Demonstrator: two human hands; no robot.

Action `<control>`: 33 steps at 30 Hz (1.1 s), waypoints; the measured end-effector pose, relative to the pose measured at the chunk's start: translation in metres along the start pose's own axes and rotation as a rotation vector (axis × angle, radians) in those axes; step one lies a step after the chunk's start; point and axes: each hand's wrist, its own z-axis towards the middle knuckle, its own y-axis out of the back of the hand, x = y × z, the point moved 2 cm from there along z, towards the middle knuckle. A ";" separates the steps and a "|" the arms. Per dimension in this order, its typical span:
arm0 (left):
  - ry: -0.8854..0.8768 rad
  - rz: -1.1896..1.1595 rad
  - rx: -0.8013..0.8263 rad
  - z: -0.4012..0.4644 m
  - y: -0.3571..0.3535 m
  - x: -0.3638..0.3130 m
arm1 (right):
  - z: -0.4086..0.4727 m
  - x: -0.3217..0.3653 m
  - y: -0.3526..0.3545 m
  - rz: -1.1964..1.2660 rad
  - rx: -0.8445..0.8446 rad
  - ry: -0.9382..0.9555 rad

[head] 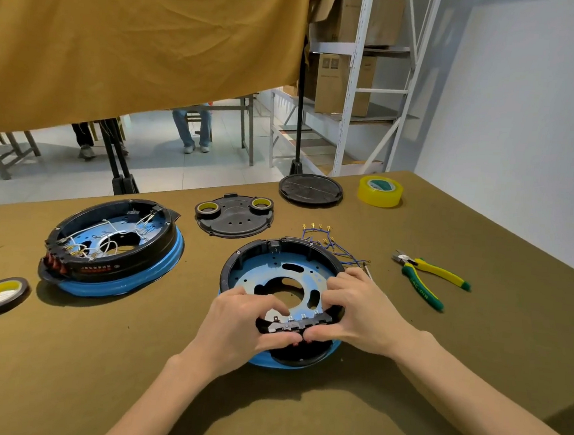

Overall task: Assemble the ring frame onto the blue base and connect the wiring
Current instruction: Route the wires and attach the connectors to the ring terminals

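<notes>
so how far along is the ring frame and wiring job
Done: the black ring frame sits on the blue base. In hand: the left hand and right hand grip its near edge at the terminal block, seemingly seating it. Left: the blue wires lie loose behind the frame, unconnected, unlike the wired unit on the left.

An ochre cloth hangs above the olive-covered table, with white metal shelving holding cardboard boxes beside a pale wall.
</notes>
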 end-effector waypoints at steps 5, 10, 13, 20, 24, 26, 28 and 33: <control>0.048 -0.156 -0.099 -0.005 -0.001 0.005 | 0.001 0.015 -0.002 -0.098 0.006 0.000; 0.175 -0.283 -0.083 -0.009 -0.001 0.010 | 0.007 0.018 -0.005 0.037 0.014 -0.011; 0.180 -0.281 -0.008 0.000 -0.002 0.005 | 0.006 0.009 -0.002 0.139 0.084 -0.055; 0.512 -0.182 -0.129 0.031 0.007 0.039 | 0.060 -0.012 0.015 0.383 -0.111 -0.283; 0.487 0.049 0.246 0.068 0.001 0.070 | 0.105 -0.016 -0.009 0.147 0.185 -0.444; 0.406 0.083 0.412 0.076 -0.007 0.076 | 0.114 -0.015 -0.023 0.106 0.261 -0.464; 0.356 0.133 0.495 0.078 -0.014 0.080 | 0.113 -0.015 -0.035 0.027 0.236 -0.463; 0.331 0.232 0.408 0.068 -0.020 0.079 | 0.103 -0.019 -0.045 -0.078 0.170 -0.353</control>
